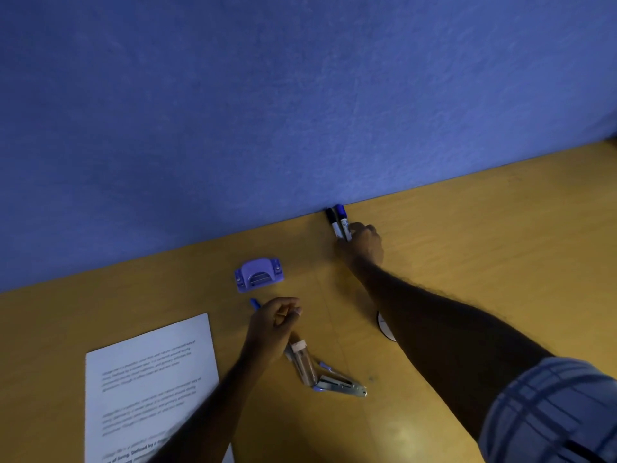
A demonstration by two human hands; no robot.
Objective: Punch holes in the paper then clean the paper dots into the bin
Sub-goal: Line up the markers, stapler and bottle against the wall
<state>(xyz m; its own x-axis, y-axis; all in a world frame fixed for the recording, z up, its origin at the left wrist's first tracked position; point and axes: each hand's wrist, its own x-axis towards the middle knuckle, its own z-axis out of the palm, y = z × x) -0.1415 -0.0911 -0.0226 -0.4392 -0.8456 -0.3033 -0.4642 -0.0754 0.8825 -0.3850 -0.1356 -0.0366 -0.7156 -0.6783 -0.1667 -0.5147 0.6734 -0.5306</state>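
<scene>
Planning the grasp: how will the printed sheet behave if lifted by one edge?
The paper is a thin sheet lying flat, so it will likely droop. It is probably very light and apt to slide on the smooth desk.

Paper, body: several paragraphs of small dark print stood on the white sheet, all too blurred to read
Paper, near edge: a heavier bold line ran there, partly covered; only "Defined by a" could be made out, and that not with certainty
Markers, barrels: a small patch of print showed on the white barrel of the blue-capped one, too small to read
Brands, numbers, signs: none could be read anywhere else
</scene>
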